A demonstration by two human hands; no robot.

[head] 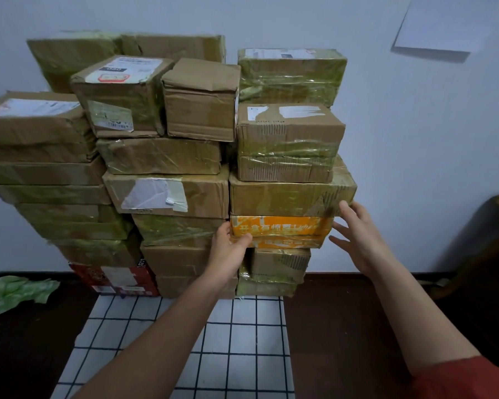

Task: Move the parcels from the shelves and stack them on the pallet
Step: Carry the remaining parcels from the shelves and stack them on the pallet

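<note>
Stack: We see the parcels (167,197) piled in three close columns against the white wall (415,139). That is probably so the wall backs them and each column props its neighbour.

Base: The pile stands on a checked cloth (242,341) spread over the dark floor (343,326). We cannot make out a pallet under it, and no shelves are in view.

Task's thing: The orange parcel (281,227) sits low in the right column, under a large brown parcel (285,197) and three more above that.

Footing: The two small parcels (280,266) below the orange one are narrower, so it juts past them on the right. We judge this column the least steady.

Left grip (228,249): It pinches the orange parcel's left end. The thumb lies across the front lower corner and the fingers reach into the gap beside the middle column, where they are hidden.

Right grip (357,234): It is spread, with straight fingers, just beside the right ends of the orange and large brown parcels. We cannot tell whether the fingertips touch the cardboard.

Why held so: One grip at each end suggests we are squaring the orange parcel with the column, or steadying the load above it.

Progress: The pile is tall, so we judge the task well along.

Risk: Pushing harder from one side could skew the boxes above.

Elsewhere: A crumpled green thing (18,292) lies on the floor at the left.
</note>
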